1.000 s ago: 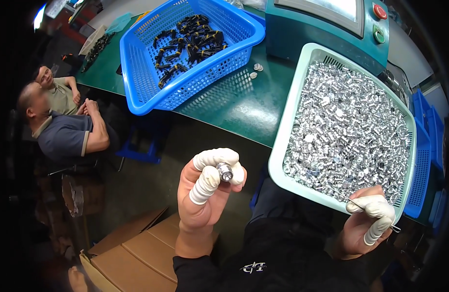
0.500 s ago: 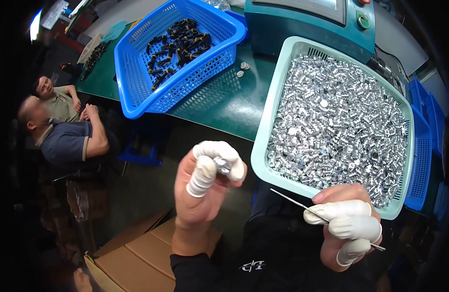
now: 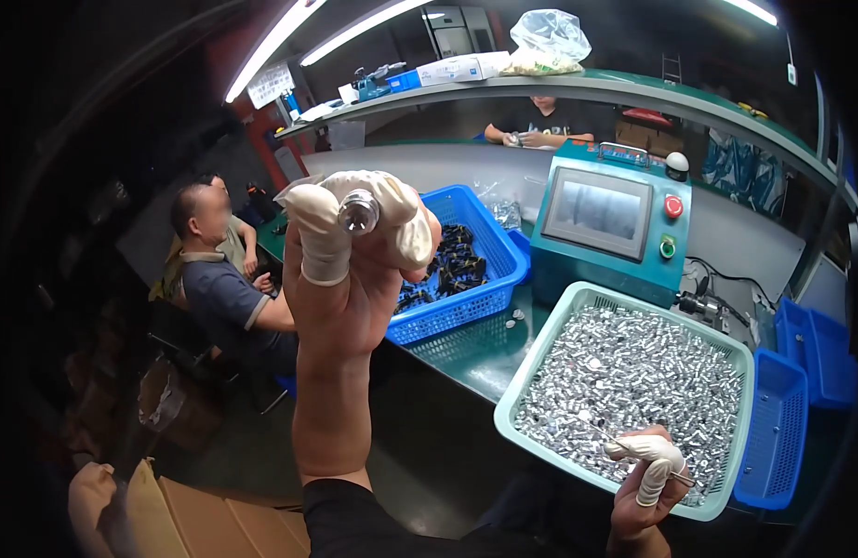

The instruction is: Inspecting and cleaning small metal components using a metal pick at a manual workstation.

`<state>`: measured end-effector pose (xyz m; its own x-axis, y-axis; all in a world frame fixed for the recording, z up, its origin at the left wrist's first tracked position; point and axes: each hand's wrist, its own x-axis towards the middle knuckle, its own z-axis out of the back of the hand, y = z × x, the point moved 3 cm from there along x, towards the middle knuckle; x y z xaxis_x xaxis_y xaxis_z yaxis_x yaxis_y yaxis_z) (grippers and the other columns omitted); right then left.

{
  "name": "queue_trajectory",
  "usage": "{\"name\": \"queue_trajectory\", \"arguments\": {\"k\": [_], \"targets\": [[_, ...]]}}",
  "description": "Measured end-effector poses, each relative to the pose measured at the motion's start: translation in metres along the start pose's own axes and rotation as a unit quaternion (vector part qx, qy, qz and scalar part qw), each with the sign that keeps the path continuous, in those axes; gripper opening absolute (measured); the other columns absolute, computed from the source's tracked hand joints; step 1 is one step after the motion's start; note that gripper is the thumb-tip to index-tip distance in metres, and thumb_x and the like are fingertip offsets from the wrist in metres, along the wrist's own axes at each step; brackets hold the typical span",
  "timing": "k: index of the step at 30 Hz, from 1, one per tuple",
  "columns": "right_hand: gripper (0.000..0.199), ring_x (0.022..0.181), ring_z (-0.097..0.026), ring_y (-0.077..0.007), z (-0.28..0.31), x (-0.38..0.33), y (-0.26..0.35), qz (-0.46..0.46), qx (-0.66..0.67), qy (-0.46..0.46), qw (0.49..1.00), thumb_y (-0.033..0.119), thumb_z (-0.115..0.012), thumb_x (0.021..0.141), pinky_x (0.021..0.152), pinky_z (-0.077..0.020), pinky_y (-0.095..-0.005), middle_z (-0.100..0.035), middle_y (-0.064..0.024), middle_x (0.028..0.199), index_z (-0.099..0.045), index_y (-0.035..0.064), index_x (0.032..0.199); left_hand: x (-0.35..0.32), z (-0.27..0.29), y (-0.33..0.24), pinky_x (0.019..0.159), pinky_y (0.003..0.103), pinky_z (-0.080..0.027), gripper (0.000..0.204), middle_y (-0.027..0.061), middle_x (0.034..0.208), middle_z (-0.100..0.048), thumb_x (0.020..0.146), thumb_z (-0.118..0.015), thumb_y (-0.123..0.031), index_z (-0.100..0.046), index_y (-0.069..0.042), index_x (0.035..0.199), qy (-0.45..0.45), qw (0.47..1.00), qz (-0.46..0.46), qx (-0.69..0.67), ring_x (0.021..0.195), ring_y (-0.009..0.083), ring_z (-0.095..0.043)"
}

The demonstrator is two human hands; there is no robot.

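Raised high in front of me, my left hand [image 3: 352, 279] pinches a small shiny metal cylinder [image 3: 359, 212] between thumb and fingers. One round end of it faces me. White finger cots cover the fingertips of both hands. At the near edge of a mint-green basket [image 3: 510, 409], my right hand [image 3: 650, 479] is closed around a thin metal rod [image 3: 591, 428], whose tip points up and left over the basket. Several silver metal pieces [image 3: 624, 381] like the held one fill that basket.
A blue basket [image 3: 457, 321] of black parts with yellow bands stands behind my left hand. A teal machine [image 3: 596, 209] with a screen and red button sits beyond the mint basket. Blue bins [image 3: 773, 432] lie at right, cardboard [image 3: 215, 521] lower left. Other people sit left and opposite.
My view has tilted up, bringing the shelf and lights into sight. The left hand has risen toward me with the metal cylinder. The right hand keeps its hold on the rod.
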<state>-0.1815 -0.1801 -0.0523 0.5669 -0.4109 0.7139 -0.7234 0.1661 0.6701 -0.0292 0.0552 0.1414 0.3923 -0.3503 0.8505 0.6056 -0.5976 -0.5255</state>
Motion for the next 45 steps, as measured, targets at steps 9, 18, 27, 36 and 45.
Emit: {"name": "queue_trajectory", "arguments": {"k": [9, 18, 27, 36, 45], "targets": [[0.045, 0.066, -0.057, -0.0199, 0.034, -0.01, 0.034, 0.018, -0.02, -0.041, 0.999, 0.032, -0.043, 0.102, 0.061, -0.0464, -0.0287, -0.062, -0.0167, 0.073, -0.06, -0.0077, 0.089, -0.006, -0.033, -0.007, 0.054, 0.031, -0.054, 0.045, 0.0188, 0.092, -0.062, 0.094, -0.057, -0.042, -0.06, 0.002, 0.108, 0.024, 0.997, -0.024, -0.066, 0.078, 0.0279, -0.065], [0.034, 0.072, -0.065, -0.025, 0.036, -0.017, 0.042, 0.041, -0.03, 0.064, 0.997, 0.024, -0.049, 0.098, 0.059, -0.054, -0.0306, -0.066, -0.0203, 0.079, -0.058, -0.009, 0.098, -0.119, -0.076, 0.05, 0.062, 0.029, -0.033, 0.036, 0.0025, 0.08, -0.056, 0.092, -0.063, -0.039, -0.062, -0.007, 0.106, -0.127, 0.962, 0.202, -0.134, 0.064, 0.0128, -0.045], [0.033, 0.065, -0.066, -0.0293, -0.021, -0.027, -0.005, -0.056, 0.036, 0.152, 0.986, 0.026, -0.059, 0.095, 0.06, -0.0557, -0.0355, -0.07, -0.0184, 0.082, -0.068, -0.0055, 0.09, -0.29, -0.083, 0.1, 0.071, 0.033, -0.051, 0.028, 0.0151, 0.094, -0.064, 0.088, -0.069, -0.01, -0.06, -0.002, 0.113, -0.285, 0.835, 0.376, -0.283, 0.082, 0.022, -0.062], [0.033, 0.06, -0.053, -0.0158, -0.043, -0.029, -0.045, -0.148, -0.085, 0.275, 0.946, 0.036, -0.034, 0.104, 0.059, -0.0528, -0.0321, -0.067, -0.0077, 0.078, -0.049, 0.0121, 0.088, -0.307, -0.061, 0.122, 0.077, 0.036, -0.054, 0.031, 0.0183, 0.097, -0.066, 0.083, -0.069, 0.004, -0.059, 0.0, 0.111, -0.309, 0.798, 0.421, -0.3, 0.09, 0.0236, -0.065], [0.044, 0.06, -0.052, -0.0141, -0.054, -0.019, -0.061, -0.17, -0.149, 0.264, 0.938, 0.048, -0.029, 0.103, 0.06, -0.0527, -0.0301, -0.067, -0.0056, 0.077, -0.051, 0.013, 0.088, -0.303, -0.05, 0.132, 0.085, 0.038, -0.056, 0.029, 0.021, 0.101, -0.068, 0.079, -0.07, 0.01, -0.057, 0.0, 0.103, -0.322, 0.771, 0.467, -0.289, 0.099, 0.0262, -0.067]]}}
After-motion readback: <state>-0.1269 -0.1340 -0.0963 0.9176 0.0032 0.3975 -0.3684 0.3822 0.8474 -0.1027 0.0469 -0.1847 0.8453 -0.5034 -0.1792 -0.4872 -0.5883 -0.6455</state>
